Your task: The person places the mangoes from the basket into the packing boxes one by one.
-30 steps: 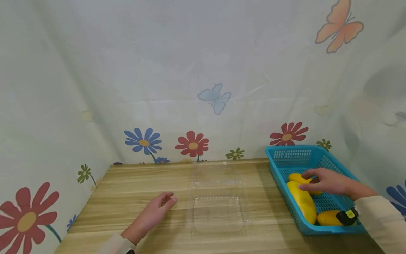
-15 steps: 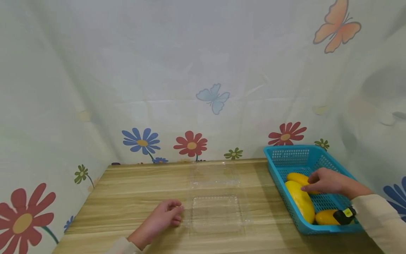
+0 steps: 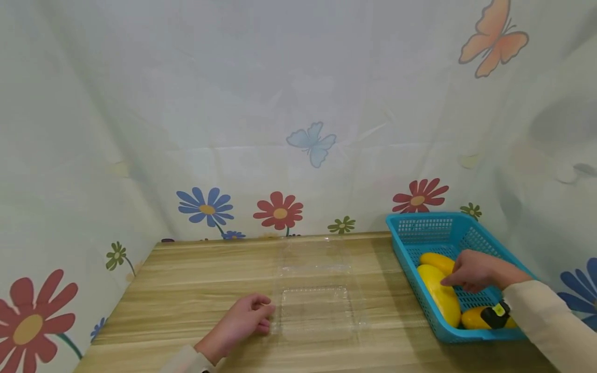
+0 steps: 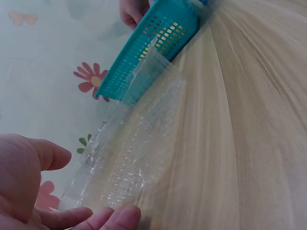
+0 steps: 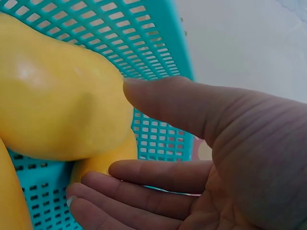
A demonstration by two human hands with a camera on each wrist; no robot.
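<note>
A clear plastic clamshell box lies open on the table, its lid folded back toward the wall. Beside its left edge is my left hand, fingers loosely bent; in the left wrist view the fingertips are at the box's near edge, contact unclear. My right hand reaches into a blue basket of yellow mango-like fruits. Its thumb is at the end of the large fruit; the fingers extend below, near a smaller fruit. It grips nothing.
Another yellow fruit lies at the basket's near end, partly hidden behind the black device on my right wrist. The wood-patterned table ends at a white floral curtain.
My left hand has moved right, up to the box's left edge. My right hand has shifted slightly over the fruits, its fingers lowering into the basket. The view has drifted a little.
</note>
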